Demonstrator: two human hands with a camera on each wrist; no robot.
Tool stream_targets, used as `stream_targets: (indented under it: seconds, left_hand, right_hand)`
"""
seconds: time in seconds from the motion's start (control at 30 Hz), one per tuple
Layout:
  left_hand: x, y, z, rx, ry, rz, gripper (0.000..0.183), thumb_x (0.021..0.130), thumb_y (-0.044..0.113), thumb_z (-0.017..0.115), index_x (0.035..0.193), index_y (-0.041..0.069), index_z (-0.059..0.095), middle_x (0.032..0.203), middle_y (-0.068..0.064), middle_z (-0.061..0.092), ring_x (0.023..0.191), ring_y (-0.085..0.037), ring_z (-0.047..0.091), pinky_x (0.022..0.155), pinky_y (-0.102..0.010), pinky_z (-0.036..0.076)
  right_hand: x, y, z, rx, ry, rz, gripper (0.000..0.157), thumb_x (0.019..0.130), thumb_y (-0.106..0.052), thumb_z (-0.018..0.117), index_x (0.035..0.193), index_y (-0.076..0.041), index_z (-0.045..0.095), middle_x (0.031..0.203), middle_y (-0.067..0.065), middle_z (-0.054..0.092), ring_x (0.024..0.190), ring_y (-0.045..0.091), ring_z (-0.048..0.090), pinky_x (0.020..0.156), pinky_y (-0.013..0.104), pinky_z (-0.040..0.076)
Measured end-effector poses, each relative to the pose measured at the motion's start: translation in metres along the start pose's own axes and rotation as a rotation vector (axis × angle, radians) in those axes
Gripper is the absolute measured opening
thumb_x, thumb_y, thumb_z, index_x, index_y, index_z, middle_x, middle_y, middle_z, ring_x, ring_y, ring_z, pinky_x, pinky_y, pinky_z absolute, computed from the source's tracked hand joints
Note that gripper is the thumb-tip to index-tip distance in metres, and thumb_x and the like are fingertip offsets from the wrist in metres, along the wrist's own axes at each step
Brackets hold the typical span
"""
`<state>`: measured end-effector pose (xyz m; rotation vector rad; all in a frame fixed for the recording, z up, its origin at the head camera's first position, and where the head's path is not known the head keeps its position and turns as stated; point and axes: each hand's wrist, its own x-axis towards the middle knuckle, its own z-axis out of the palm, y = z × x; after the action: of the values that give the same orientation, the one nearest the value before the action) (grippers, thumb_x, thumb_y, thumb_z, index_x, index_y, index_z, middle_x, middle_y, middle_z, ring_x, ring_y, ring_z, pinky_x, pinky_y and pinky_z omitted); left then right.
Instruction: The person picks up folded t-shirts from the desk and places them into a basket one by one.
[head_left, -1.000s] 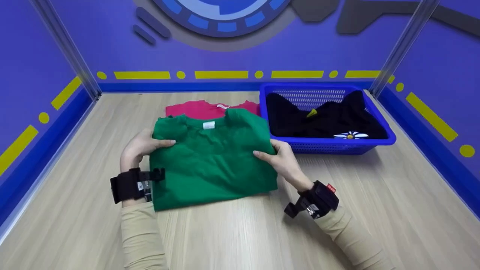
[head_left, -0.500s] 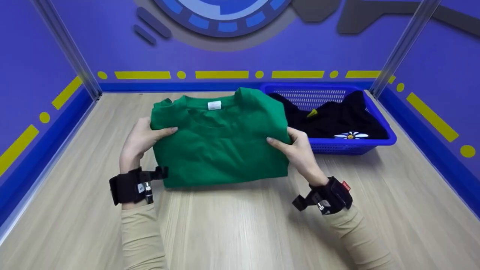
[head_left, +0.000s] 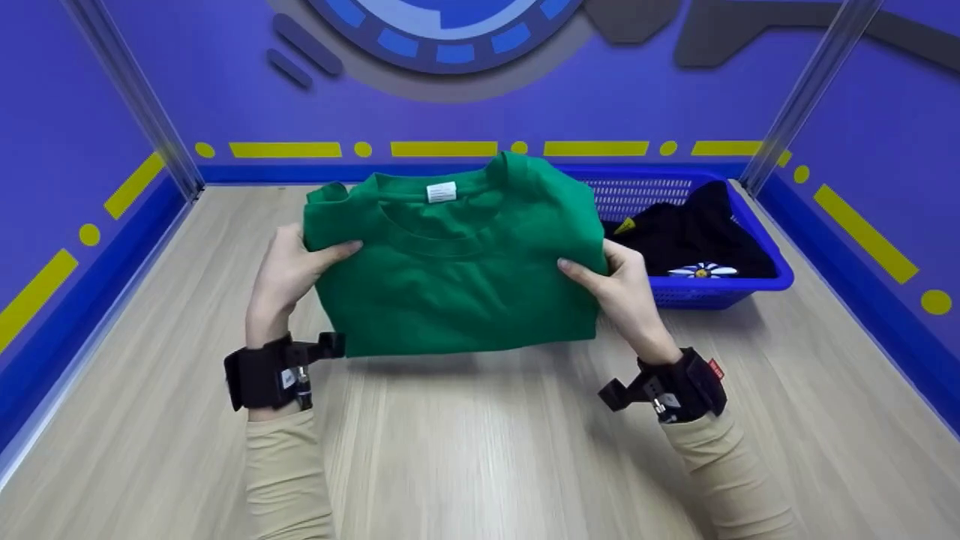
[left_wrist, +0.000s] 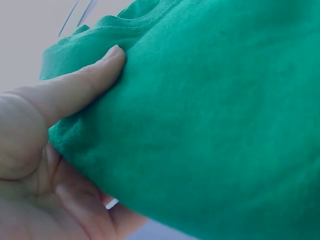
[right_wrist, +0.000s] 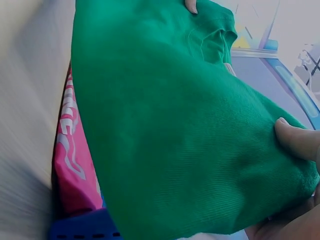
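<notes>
Between my two hands hangs a folded green T-shirt (head_left: 457, 277), its collar with a white label facing up and its lower edge raised over the table. My left hand (head_left: 289, 266) grips the left side, thumb on the front and fingers behind, as the left wrist view also shows on the green cloth (left_wrist: 200, 125). On the opposite side my right hand (head_left: 619, 289) pinches the edge the same way. A pink shirt (right_wrist: 75, 155) with pale lettering shows behind the green one in the right wrist view; in the head view the green shirt hides it.
At the back right stands a blue plastic basket (head_left: 720, 283) holding a black garment (head_left: 697, 232) with a flower print; the green shirt overlaps its left part. Purple panels (head_left: 480, 112) close off the back and both sides of the wooden table (head_left: 450, 450).
Both hands have lifted the green T-shirt off the table and moved it back and slightly right. It now covers the pink shirt and part of the basket in the head view.
</notes>
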<state>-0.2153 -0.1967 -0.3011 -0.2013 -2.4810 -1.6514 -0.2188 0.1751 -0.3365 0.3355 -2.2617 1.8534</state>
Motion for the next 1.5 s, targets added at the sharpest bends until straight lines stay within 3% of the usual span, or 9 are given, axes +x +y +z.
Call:
stream_targets:
  seconds: [0.27, 0.67, 1.0, 1.37, 1.5]
  left_hand:
    - [0.0, 0.004, 0.008, -0.013, 0.026, 0.05, 0.042, 0.085, 0.019, 0.071, 0.119, -0.003, 0.059, 0.116, -0.021, 0.065, 0.085, 0.002, 0.064, 0.081, -0.021, 0.053]
    - [0.001, 0.009, 0.016, -0.005, 0.079, 0.094, 0.04, 0.084, 0.019, 0.072, 0.116, -0.002, 0.061, 0.113, -0.02, 0.067, 0.085, 0.0, 0.065, 0.082, -0.025, 0.054]
    - [0.004, 0.013, 0.028, -0.007, 0.129, 0.157, 0.035, 0.084, 0.012, 0.072, 0.113, -0.003, 0.063, 0.113, -0.021, 0.067, 0.098, -0.027, 0.068, 0.086, -0.035, 0.055]
    - [0.006, 0.018, 0.038, -0.053, 0.145, 0.175, 0.035, 0.083, 0.013, 0.072, 0.111, -0.005, 0.062, 0.112, -0.02, 0.068, 0.098, -0.028, 0.067, 0.086, -0.036, 0.056]
    - [0.006, 0.019, 0.044, -0.071, 0.156, 0.211, 0.034, 0.083, 0.011, 0.072, 0.112, -0.005, 0.062, 0.112, -0.02, 0.068, 0.098, -0.029, 0.068, 0.085, -0.038, 0.056]
  right_hand:
    - [0.002, -0.004, -0.01, -0.013, 0.034, -0.004, 0.034, 0.082, -0.019, 0.075, 0.109, -0.001, 0.066, 0.092, -0.011, 0.07, 0.087, 0.009, 0.069, 0.077, 0.026, 0.056]
    - [0.002, -0.009, -0.02, -0.006, 0.063, -0.015, 0.032, 0.082, -0.018, 0.074, 0.109, -0.002, 0.066, 0.093, -0.011, 0.07, 0.086, 0.008, 0.069, 0.075, 0.025, 0.056]
    - [0.003, -0.013, -0.031, -0.012, 0.096, -0.024, 0.028, 0.082, -0.021, 0.075, 0.105, -0.006, 0.068, 0.092, -0.009, 0.071, 0.085, 0.009, 0.069, 0.074, 0.024, 0.055]
    - [0.002, -0.016, -0.039, -0.027, 0.125, -0.033, 0.033, 0.083, -0.021, 0.074, 0.11, -0.004, 0.067, 0.096, -0.01, 0.07, 0.09, 0.009, 0.068, 0.077, 0.023, 0.055]
    - [0.003, -0.017, -0.042, -0.014, 0.138, -0.024, 0.032, 0.082, -0.022, 0.074, 0.108, -0.005, 0.067, 0.095, -0.008, 0.07, 0.089, 0.009, 0.068, 0.077, 0.022, 0.054]
